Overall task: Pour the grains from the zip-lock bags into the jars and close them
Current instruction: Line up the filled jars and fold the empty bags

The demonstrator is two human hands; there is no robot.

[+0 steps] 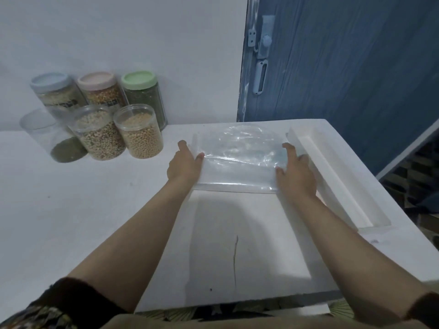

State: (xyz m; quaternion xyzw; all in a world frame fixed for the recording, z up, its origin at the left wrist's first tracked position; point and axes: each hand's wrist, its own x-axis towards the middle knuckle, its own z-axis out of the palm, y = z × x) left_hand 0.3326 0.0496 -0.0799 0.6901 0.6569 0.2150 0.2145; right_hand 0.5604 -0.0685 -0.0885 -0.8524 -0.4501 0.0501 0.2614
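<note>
Clear plastic zip-lock bag lies flat on the white surface, right of centre, looks emptied. My left hand rests flat on its left edge, fingers straight, thumb on the plastic. My right hand presses flat on its right edge, fingers loosely spread. White foam tray sits just right of the bag. Far left by the wall: three lidded jars behind, two open filled jars in front, one nearly empty jar leftmost. Blue door far right.
</note>
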